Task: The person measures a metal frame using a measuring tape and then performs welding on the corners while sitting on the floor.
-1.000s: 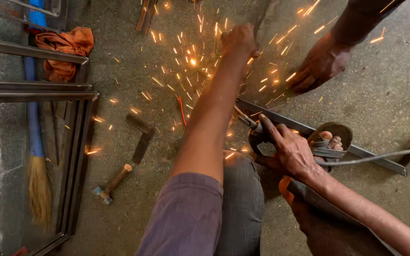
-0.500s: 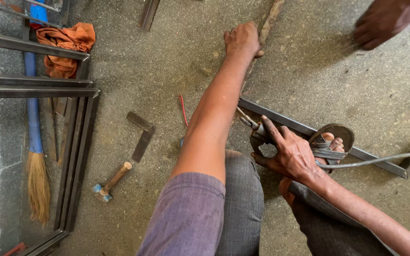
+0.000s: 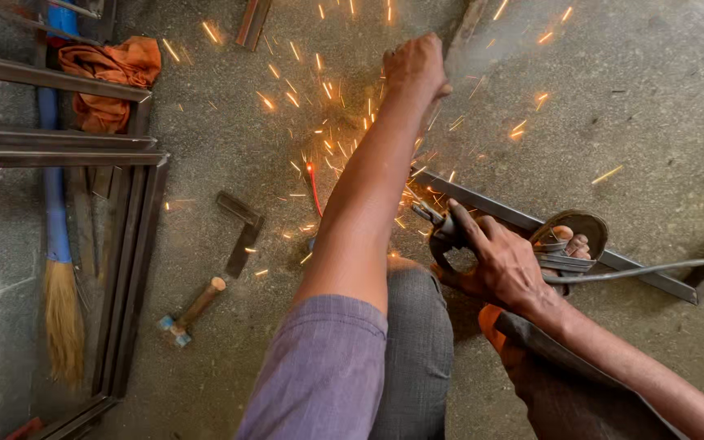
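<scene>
My right hand (image 3: 503, 269) grips a dark angle grinder (image 3: 443, 236) held against a long steel bar (image 3: 495, 209) that lies on the concrete floor. Orange sparks spray from the contact point up and to the left. My foot in a brown sandal (image 3: 574, 238) presses on the bar just right of the grinder. The grinder's grey cable (image 3: 662, 267) runs off to the right. My left arm stretches forward, and my left hand (image 3: 414, 67) is a closed fist resting on the floor, beside the end of a rusty bar (image 3: 468, 23). I cannot see anything inside it.
A small hammer (image 3: 192, 310) and a steel try square (image 3: 242, 231) lie on the floor to the left. Welded steel frames (image 3: 134, 244), a blue-handled broom (image 3: 57, 269) and an orange cloth (image 3: 112, 75) line the left side. A short metal piece (image 3: 253, 21) lies at the top.
Sparks flew a second ago, stopped half a second ago, and fly again now. Another person's hand at the top right has gone out of view. My hands have hardly moved.
</scene>
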